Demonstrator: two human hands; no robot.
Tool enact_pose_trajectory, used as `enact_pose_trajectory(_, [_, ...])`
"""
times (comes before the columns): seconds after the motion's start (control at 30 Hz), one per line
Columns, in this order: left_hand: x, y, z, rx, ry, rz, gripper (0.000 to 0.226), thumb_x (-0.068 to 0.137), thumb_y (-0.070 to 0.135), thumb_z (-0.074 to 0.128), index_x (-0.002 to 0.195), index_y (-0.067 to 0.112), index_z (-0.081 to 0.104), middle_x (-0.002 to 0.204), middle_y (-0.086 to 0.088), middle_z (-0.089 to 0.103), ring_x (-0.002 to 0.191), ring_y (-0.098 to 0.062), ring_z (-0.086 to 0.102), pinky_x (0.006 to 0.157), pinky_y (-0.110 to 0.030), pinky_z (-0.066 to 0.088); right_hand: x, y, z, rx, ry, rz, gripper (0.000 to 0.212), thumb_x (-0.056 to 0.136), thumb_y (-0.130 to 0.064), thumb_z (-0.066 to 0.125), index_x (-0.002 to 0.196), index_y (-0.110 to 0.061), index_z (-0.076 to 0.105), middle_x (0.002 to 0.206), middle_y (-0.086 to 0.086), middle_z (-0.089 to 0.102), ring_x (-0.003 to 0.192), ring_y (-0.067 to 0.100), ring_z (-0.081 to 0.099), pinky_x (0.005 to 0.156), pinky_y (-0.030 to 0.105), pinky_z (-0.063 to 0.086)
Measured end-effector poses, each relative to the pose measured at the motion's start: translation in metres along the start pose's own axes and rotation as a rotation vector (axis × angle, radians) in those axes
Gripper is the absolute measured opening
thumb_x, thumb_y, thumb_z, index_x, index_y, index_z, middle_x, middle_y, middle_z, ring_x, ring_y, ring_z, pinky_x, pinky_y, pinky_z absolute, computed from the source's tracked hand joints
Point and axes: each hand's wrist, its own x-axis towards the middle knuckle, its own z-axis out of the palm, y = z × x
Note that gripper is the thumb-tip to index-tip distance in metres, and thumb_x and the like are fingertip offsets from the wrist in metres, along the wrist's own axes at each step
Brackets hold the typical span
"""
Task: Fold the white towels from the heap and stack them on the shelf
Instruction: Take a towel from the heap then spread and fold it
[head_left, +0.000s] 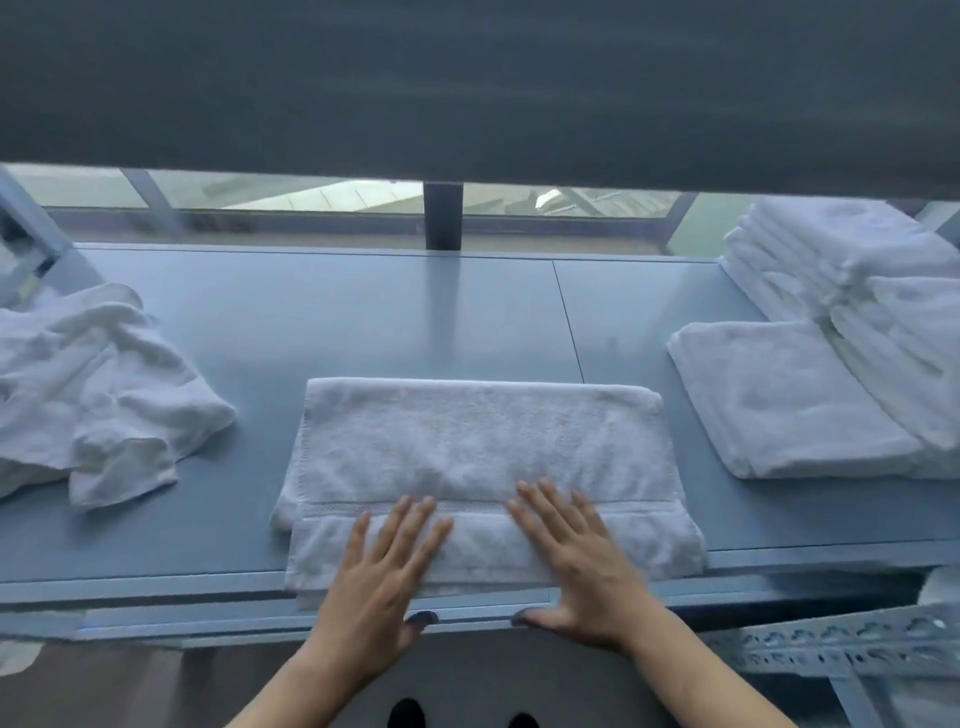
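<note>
While flat, both hands (384, 566) press towel (483, 447)

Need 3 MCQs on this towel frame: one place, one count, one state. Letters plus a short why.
1. Where does the unfolded heap lie on the shelf?
A. left end
B. right end
C. centre

2. How many hands rest on the centre towel?
A. none
B. one
C. two

3. What state is the centre towel in?
A. crumpled
B. folded into a flat strip
C. rolled up

Answers:
1 A: the rumpled towels sit at the left, the folded stacks at the right.
2 C: the left hand and the right hand both lie flat on its near edge.
3 B: it lies flat and rectangular, with layered edges showing.
</note>
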Motion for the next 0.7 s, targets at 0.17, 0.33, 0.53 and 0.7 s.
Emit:
enact_pose_trajectory(0.17, [-0.008,-0.004,-0.005,-0.138,0.095,-0.012,0.094,0.070,0.024,0.062,0.160,0.024,0.034,0.169,0.004,0.026,0.155,-0.020,0.026,0.118,-0.049,0.027,-0.009,0.010,0.007,0.024,0.020,-0.018,0.103,0.079,-0.034,0.060,0.165,-0.028,0.002,0.173,-0.006,-0.005,0.159,0.019,-0.005,0.124,0.046,0.006])
enact_pose_trajectory(0.33, [-0.021,-0.038,-0.008,-0.156,0.207,-0.141,0.092,0.066,-0.001,0.040,0.155,0.020,0.043,0.166,0.004,0.033,0.153,-0.019,0.030,0.118,-0.047,0.031,-0.030,0.042,0.000,0.100,0.049,0.069,0.096,0.077,-0.017,0.050,0.164,-0.031,0.013,0.172,-0.011,0.002,0.159,0.012,-0.001,0.126,0.042,0.008])
enact_pose_trajectory(0.53, [-0.026,-0.042,-0.011,-0.163,0.172,-0.159,0.091,0.068,-0.004,0.030,0.155,0.019,0.044,0.165,0.002,0.035,0.153,-0.020,0.031,0.119,-0.047,0.029,-0.054,0.069,0.000,0.134,0.094,0.219,0.103,0.064,0.000,0.030,0.163,-0.027,0.020,0.172,-0.009,0.011,0.158,0.014,0.008,0.124,0.044,0.017])
enact_pose_trajectory(0.7, [-0.019,-0.047,-0.027,-0.166,0.161,-0.153,0.085,0.066,0.000,0.028,0.143,0.018,0.060,0.151,0.000,0.055,0.138,-0.022,0.052,0.110,-0.038,0.038,-0.051,0.071,-0.017,0.253,0.094,0.251,0.102,0.063,-0.003,0.038,0.160,-0.030,0.032,0.168,-0.016,0.019,0.156,0.003,0.012,0.127,0.038,0.017])
